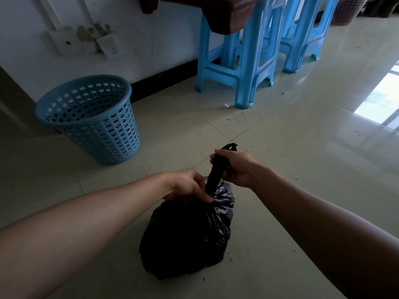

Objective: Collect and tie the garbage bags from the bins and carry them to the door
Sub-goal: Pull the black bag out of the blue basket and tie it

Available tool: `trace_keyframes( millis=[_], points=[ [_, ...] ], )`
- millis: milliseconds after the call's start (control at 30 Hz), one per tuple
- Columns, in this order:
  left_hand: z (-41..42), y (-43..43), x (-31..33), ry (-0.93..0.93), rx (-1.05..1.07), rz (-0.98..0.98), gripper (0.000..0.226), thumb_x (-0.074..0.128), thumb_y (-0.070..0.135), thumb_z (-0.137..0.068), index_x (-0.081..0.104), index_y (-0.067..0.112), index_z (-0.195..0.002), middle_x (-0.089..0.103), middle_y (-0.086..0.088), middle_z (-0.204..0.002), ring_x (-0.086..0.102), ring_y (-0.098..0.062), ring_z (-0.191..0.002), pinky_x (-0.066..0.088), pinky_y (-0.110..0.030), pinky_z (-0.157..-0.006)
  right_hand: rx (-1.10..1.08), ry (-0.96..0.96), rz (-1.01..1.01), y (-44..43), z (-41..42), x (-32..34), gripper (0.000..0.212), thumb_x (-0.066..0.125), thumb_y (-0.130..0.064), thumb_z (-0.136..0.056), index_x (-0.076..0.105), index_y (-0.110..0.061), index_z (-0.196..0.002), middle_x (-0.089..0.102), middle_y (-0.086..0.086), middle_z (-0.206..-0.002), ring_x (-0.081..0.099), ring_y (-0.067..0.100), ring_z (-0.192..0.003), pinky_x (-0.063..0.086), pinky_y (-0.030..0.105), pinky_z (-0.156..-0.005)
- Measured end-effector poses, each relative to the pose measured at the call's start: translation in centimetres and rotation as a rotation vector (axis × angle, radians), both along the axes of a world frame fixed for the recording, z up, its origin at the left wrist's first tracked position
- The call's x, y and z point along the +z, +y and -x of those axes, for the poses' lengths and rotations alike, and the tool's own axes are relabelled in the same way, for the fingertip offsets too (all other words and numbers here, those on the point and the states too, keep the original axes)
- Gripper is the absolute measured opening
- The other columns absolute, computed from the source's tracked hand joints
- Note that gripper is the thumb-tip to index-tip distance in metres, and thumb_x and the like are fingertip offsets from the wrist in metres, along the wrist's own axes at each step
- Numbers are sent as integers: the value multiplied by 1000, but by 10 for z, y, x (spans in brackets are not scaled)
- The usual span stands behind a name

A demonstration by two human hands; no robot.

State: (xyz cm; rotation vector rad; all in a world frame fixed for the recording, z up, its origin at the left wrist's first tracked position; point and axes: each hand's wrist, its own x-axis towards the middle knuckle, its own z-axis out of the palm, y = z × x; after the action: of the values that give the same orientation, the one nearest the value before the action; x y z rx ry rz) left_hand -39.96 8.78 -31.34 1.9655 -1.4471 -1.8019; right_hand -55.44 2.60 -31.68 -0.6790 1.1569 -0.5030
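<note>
A full black garbage bag [187, 238] sits on the tiled floor right in front of me. Its top is gathered into a twisted neck that rises up and to the right. My left hand [187, 185] pinches the bag at the base of that neck. My right hand [234, 167] is closed around the upper part of the neck, and the bag's end sticks out above my fist. A blue perforated plastic bin [92, 119] stands to the upper left by the wall, with no bag showing inside it.
Two stacks of blue plastic stools [244, 57] stand against the wall under a dark wooden table edge [226, 16]. A pinkish basket [349, 9] sits at the far upper right. Wall sockets [110, 47] hang loose on the white wall. Small debris specks the floor.
</note>
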Motion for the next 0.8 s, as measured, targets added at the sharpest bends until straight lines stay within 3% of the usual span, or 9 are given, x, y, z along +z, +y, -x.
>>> trace_keyframes(
  millis=[200, 333, 433, 533, 633, 733, 800],
  points=[
    [-20, -2, -5, -465, 8, 384, 25, 81, 23, -74, 57, 18, -74, 56, 3, -77, 55, -17, -78, 39, -26, -66, 5, 36, 28, 3, 0, -4, 21, 62, -25, -93, 68, -8, -82, 66, 6, -86, 54, 14, -57, 41, 20, -40],
    [-29, -4, -5, -600, -16, 490, 9, 70, 13, -82, 65, 8, -87, 60, -6, -84, 57, -23, -81, 41, -26, -69, 15, 20, 58, 9, -8, -6, 20, 63, -24, -93, 68, -5, -87, 67, 7, -84, 58, 13, -54, 41, 19, -40],
    [-32, -5, -8, -661, -16, 512, 10, 60, 4, -78, 65, 8, -85, 63, -11, -89, 60, -29, -83, 43, -28, -66, 50, 32, 97, 12, -14, -5, 20, 62, -26, -93, 68, -7, -91, 68, 6, -87, 61, 12, -60, 42, 21, -46],
    [-35, -6, -9, -655, 12, 544, 14, 56, -1, -76, 67, 7, -79, 64, -11, -83, 61, -28, -79, 44, -29, -63, 49, 38, 118, 13, -16, -4, 19, 62, -26, -93, 67, -9, -87, 68, 6, -88, 62, 14, -69, 41, 21, -46],
    [-38, -9, -8, -528, 153, 517, 9, 62, 7, -78, 68, 6, -71, 65, -9, -73, 61, -24, -70, 42, -25, -58, -4, 42, 122, 9, -12, -3, 19, 63, -25, -93, 67, -9, -84, 68, 5, -85, 62, 16, -73, 40, 22, -45],
    [-42, -11, -6, -286, 327, 363, 28, 64, 13, -78, 50, 13, -54, 46, -6, -56, 44, -19, -49, 33, -23, -48, -85, 50, 111, 2, -5, -2, 19, 64, -25, -93, 67, -8, -84, 66, 6, -82, 59, 14, -64, 40, 21, -42],
    [-43, -11, -3, -224, 364, 342, 27, 61, 11, -79, 46, 14, -56, 39, -5, -57, 38, -18, -48, 29, -23, -47, -102, 40, 109, -1, -4, -2, 19, 64, -25, -93, 67, -8, -84, 65, 6, -81, 58, 13, -62, 40, 20, -42]
  ],
)
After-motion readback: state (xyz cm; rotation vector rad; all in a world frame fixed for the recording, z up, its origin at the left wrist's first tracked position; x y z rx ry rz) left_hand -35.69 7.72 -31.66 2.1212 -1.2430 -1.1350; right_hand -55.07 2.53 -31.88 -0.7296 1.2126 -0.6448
